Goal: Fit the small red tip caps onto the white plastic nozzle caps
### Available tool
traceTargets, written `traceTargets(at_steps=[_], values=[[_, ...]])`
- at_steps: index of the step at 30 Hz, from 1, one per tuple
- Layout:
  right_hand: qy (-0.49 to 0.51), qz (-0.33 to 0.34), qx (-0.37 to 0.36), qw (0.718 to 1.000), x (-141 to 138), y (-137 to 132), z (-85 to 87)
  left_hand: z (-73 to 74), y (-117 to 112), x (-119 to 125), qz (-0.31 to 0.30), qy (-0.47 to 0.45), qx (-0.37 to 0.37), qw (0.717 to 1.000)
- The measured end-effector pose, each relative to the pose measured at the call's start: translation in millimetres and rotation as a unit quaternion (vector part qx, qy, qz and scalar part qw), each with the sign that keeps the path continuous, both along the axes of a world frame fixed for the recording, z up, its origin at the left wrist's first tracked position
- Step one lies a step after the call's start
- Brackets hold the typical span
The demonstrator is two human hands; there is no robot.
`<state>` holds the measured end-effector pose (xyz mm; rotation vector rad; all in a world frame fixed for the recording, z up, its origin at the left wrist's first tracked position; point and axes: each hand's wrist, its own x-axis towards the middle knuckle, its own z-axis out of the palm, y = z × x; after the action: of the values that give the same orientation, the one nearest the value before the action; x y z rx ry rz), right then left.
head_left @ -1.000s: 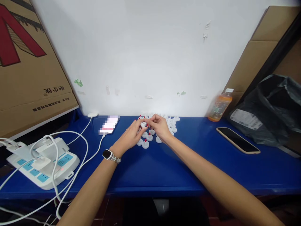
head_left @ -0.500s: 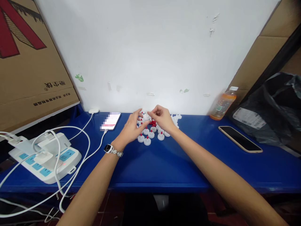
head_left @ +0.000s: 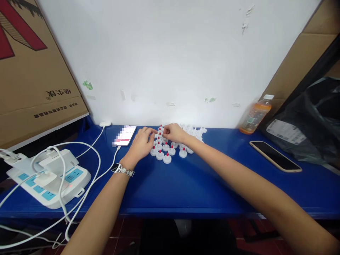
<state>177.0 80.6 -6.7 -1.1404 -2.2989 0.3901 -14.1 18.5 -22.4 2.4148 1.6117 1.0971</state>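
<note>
At the back of the blue table point(head_left: 186, 187), the left hand point(head_left: 139, 145) and right hand point(head_left: 174, 132) meet fingertip to fingertip over rows of small white plastic caps with red tips point(head_left: 167, 158), seemingly seating one; whether the fingers grasp anything cannot be told.

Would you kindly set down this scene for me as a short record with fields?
Surface: blue table
Left hand: watch on wrist, fingers curled beside the red-tipped white caps
Right hand: fingertips pinched over the caps; hold too small to tell
Behind caps: plain white pieces by the wall
Left side: cabled phone, power strip
Right side: orange bottle, dark phone, black bag
</note>
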Motion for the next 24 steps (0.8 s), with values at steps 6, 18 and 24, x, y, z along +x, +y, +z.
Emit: traceTargets(at_steps=[6, 18, 24], values=[[0.04, -0.054, 0.0, 0.998, 5.0, 18.0, 3.4, -2.4, 5.3, -5.6, 0.027, -0.005, 0.001, 1.0], [-0.144, -0.179, 0.022, 0.973, -9.4, 102.7, 9.4, -8.1, 8.2, -1.6, 0.026, -0.051, 0.007, 0.998], [-0.165, -0.218, -0.007, 0.962, -41.0, 107.3, 12.5, 6.1, 3.5, -9.7, 0.075, -0.123, 0.023, 0.989]])
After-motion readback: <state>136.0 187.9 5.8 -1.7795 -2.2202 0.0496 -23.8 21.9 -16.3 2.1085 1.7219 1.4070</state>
